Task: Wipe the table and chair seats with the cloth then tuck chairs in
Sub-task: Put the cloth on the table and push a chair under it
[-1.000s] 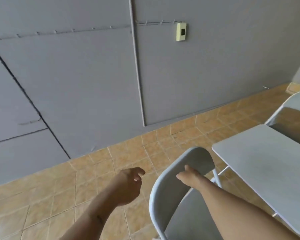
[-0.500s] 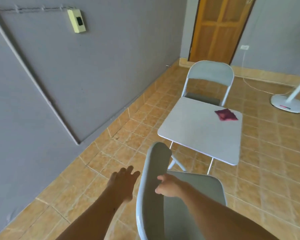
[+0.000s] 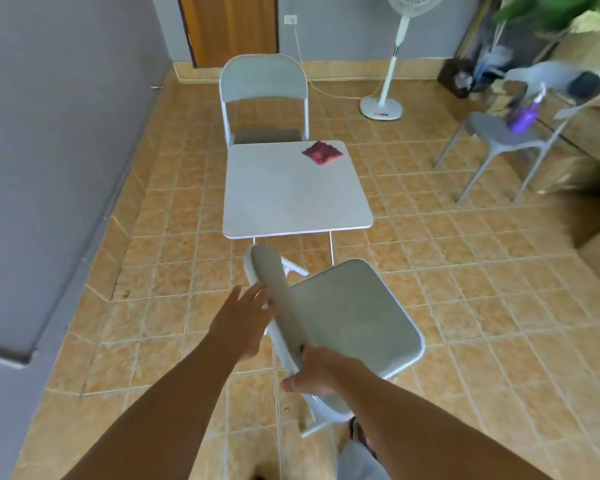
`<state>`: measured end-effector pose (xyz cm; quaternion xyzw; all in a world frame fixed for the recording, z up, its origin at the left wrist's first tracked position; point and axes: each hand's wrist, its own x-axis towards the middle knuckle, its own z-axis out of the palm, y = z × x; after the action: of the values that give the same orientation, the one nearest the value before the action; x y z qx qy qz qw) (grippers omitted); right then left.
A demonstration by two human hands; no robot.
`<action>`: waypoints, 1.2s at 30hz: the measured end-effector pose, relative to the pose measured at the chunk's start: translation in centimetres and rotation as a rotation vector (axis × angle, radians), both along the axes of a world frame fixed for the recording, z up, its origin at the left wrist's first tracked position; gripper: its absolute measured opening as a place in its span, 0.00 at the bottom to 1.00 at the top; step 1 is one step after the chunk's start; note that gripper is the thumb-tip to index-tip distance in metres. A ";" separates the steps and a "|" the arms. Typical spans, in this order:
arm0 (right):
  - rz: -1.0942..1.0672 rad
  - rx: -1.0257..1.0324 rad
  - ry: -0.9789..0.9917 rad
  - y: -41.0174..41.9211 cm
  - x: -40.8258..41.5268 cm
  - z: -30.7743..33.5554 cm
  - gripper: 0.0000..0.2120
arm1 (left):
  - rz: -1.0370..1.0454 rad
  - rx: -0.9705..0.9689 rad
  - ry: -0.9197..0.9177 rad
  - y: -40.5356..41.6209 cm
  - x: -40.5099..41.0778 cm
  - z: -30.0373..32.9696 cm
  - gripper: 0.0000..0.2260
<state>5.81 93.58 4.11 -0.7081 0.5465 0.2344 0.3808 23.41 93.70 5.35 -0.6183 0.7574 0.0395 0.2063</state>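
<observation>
Both hands work the near chair (image 3: 354, 317). The right hand (image 3: 317, 372) is clamped around the lower edge of its backrest, thumb on the outer face, fingers hidden behind the frame. The left hand (image 3: 241, 322) is spread flat, fingers extended, just beside the backrest's outer face; whether the fingertips actually touch it is hard to tell through the motion blur.

Compared with half a second ago, the view has swung round from the grey wall toward the worktop (image 3: 291, 192), and the chair now sits turned at an angle, its seat pointing right of the worktop's near edge and still clear of it. That suggests the chair is being repositioned rather than wiped, since neither hand carries the cloth (image 3: 322, 153).

That red cloth lies crumpled near the worktop's far right corner, well out of reach. The far chair (image 3: 264, 81) stands at the opposite edge, its seat partly under the worktop. Wiping appears not to be under way at this moment; the near chair still needs squaring up and pushing in.
</observation>
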 end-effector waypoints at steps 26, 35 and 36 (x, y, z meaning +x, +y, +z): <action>0.392 -0.247 0.147 1.0 -3.3 -1.3 0.45 | -0.063 -0.048 0.181 3.5 -1.5 -2.5 0.21; 0.395 -0.412 0.132 -4.0 -3.2 -0.9 0.36 | 0.083 -0.022 0.227 3.3 2.7 -3.0 0.14; 0.373 -0.410 0.126 -4.6 -3.4 -1.1 0.34 | 0.126 0.045 0.197 3.3 3.8 -3.0 0.15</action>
<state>2.44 89.00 3.00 -0.8428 0.4653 0.2285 0.1451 27.20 97.03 2.35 -0.6531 0.7324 0.1300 0.1420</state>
